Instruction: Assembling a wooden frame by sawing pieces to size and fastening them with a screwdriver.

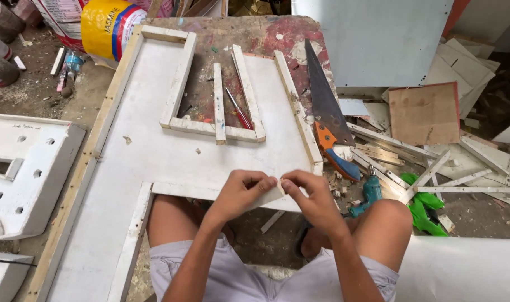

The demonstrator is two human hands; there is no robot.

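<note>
Two bare hands meet over the near edge of a large white board (154, 156). Between their fingertips sits a small wood piece (279, 185), pale and short, right at that near edge. The left hand (241, 193) has its fingers curled and pinched on the piece's left end; the right hand (311, 196) pinches the right end in the same way, thumb and forefinger closed tight on it.

Wooden strips are fixed along the board's edges, and more strips frame a rectangular cut-out near its far edge. A red-handled screwdriver (238, 110) lies inside that cut-out. Past the board's right edge rests a handsaw (325, 114) with an orange and blue grip, then a teal drill (367, 196) and scattered white offcuts (462, 162).
</note>
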